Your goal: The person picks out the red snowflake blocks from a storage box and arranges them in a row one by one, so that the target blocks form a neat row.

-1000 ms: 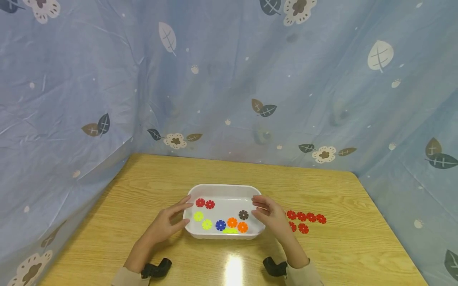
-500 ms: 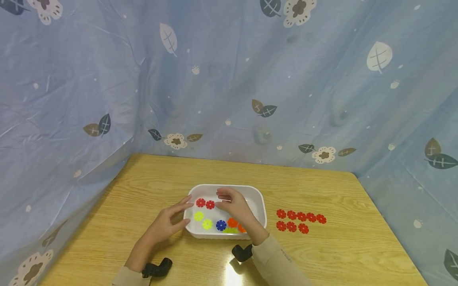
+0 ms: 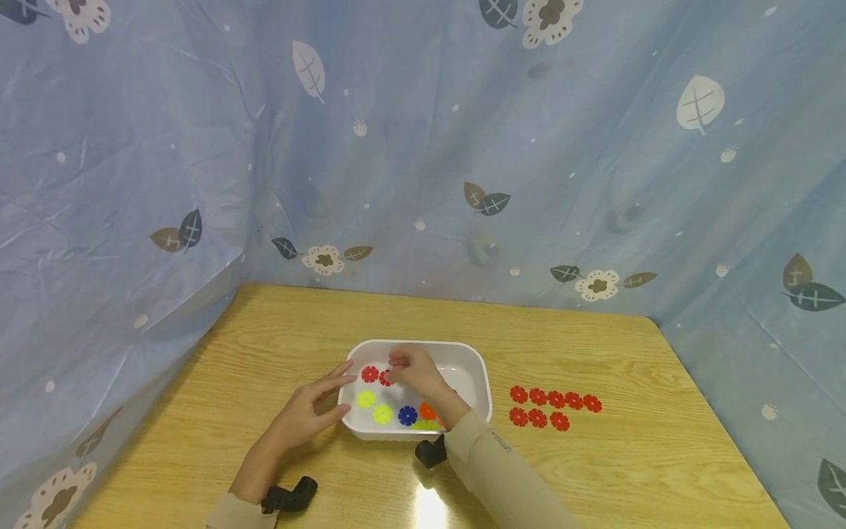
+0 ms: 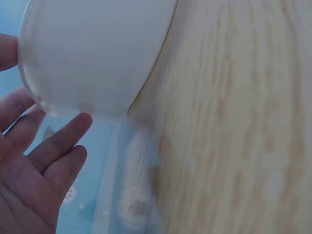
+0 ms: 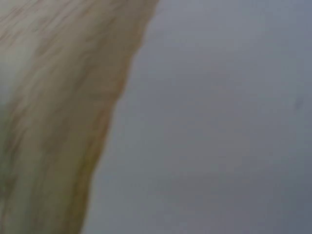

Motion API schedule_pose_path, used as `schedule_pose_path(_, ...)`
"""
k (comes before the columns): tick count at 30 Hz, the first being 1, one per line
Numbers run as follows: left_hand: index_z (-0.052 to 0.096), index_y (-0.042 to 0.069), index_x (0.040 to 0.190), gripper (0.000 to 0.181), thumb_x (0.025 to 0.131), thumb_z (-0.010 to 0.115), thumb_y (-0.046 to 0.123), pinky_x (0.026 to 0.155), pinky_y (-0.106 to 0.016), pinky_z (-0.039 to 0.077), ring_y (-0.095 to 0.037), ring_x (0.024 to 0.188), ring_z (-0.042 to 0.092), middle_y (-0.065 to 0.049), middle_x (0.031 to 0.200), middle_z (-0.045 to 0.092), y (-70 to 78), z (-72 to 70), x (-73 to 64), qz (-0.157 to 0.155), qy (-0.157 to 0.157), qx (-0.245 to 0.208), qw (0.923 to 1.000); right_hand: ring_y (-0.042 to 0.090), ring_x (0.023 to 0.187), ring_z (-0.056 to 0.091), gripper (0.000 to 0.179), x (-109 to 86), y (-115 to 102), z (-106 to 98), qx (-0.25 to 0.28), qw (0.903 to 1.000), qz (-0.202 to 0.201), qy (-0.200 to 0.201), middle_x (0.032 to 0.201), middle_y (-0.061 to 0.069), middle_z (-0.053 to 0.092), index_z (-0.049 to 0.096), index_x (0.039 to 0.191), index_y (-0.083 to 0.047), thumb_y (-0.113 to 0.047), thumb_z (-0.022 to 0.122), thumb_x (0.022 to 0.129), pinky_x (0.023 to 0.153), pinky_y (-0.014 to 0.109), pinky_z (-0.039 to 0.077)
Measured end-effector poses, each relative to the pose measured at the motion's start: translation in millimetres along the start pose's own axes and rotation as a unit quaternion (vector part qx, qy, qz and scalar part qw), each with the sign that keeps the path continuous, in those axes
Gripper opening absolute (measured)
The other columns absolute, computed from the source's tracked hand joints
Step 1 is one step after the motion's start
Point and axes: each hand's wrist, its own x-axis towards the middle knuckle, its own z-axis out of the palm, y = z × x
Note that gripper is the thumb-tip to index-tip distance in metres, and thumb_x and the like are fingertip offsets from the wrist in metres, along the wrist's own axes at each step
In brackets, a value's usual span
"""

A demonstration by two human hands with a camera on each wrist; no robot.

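A white plastic tray (image 3: 485, 397) holds notched flower-shaped discs. My left hand (image 3: 307, 411) rests against its left end, fingers spread and fairly straight; in the left wrist view the fingertips touch the tray's outer wall (image 4: 97, 53). My right hand (image 3: 418, 371) is over the tray, thumb and fingers slightly apart at a red disc (image 3: 383, 379) that they partly cover. Beside that one lies another red disc (image 3: 370, 375). Nearer the front are a yellow disc (image 3: 366, 399), a blue disc (image 3: 407, 416) and an orange disc (image 3: 428, 410). The right wrist view shows no hand.
Two rows of red discs (image 3: 556, 399) lie flat on the wooden table (image 3: 628, 455), right of the tray. A patterned blue cloth (image 3: 396, 147) hangs behind and at both sides. Each wrist wears a black camera mount (image 3: 291, 496).
From the tray's right end, my right hand has moved left across it to the red discs. Red discs it had covered on the table now show. My left hand stays put.
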Motion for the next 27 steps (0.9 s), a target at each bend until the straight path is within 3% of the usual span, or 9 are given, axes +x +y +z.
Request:
schedule_pose_path(6, 0.056, 0.002, 0.129, 0.045, 0.086, 0.068, 0.010, 0.106, -0.011, 0.025, -0.039, 0.133, 0.039, -0.017, 0.148, 0.039, -0.3, 1.3, -1.1, -0.004, 0.004, 0.014, 0.9999, 0.026, 0.103, 0.061, 0.038, 4.6, 9.8, 6.2, -0.038, 0.9989, 0.018, 0.019, 0.111, 0.014, 0.065, 0.062, 0.116, 0.003, 0.000, 0.071, 0.079, 0.093, 0.039, 0.052)
schedule_pose_path(12, 0.057, 0.003, 0.128, 0.044, 0.087, 0.068, 0.010, 0.105, -0.009, 0.027, -0.037, 0.132, 0.042, -0.015, 0.148, 0.040, 4.9, -0.9, -0.5, -0.008, 0.006, 0.019, 0.9998, 0.023, 0.100, 0.061, 0.039, 8.7, 15.1, 12.0, -0.092, 0.9953, -0.004, 0.029, 0.110, 0.011, 0.065, 0.063, 0.114, -0.001, 0.001, 0.072, 0.076, 0.091, 0.036, 0.052)
schedule_pose_path(18, 0.057, -0.003, 0.125, 0.041, 0.086, 0.067, 0.004, 0.104, -0.011, 0.030, -0.046, 0.127, 0.042, -0.027, 0.144, 0.040, 25.0, -5.7, 2.2, 0.000, 0.003, 0.004, 1.0000, 0.016, 0.093, 0.058, 0.039, 9.1, 16.8, 17.5, -0.160, 0.9865, -0.016, 0.032, 0.103, 0.005, 0.064, 0.065, 0.115, -0.005, -0.002, 0.072, 0.078, 0.086, 0.032, 0.053)
schedule_pose_path(22, 0.058, -0.004, 0.124, 0.040, 0.086, 0.067, 0.003, 0.103, -0.011, 0.032, -0.047, 0.125, 0.044, -0.029, 0.142, 0.041, 39.4, -10.7, 4.0, -0.002, 0.000, 0.006, 1.0000, 0.017, 0.093, 0.057, 0.035, 10.4, 18.1, 20.4, -0.205, 0.9778, -0.034, 0.031, 0.102, 0.005, 0.063, 0.066, 0.113, -0.004, -0.002, 0.073, 0.078, 0.087, 0.032, 0.052)
schedule_pose_path(27, 0.058, -0.004, 0.124, 0.040, 0.086, 0.066, 0.002, 0.103, -0.012, 0.033, -0.047, 0.125, 0.044, -0.030, 0.142, 0.041, 43.5, -12.2, 5.3, 0.001, -0.001, 0.009, 1.0000, 0.017, 0.095, 0.055, 0.025, 11.5, 19.8, 22.8, -0.256, 0.9649, -0.050, 0.028, 0.101, 0.004, 0.060, 0.070, 0.102, -0.006, -0.002, 0.073, 0.078, 0.089, 0.032, 0.051)
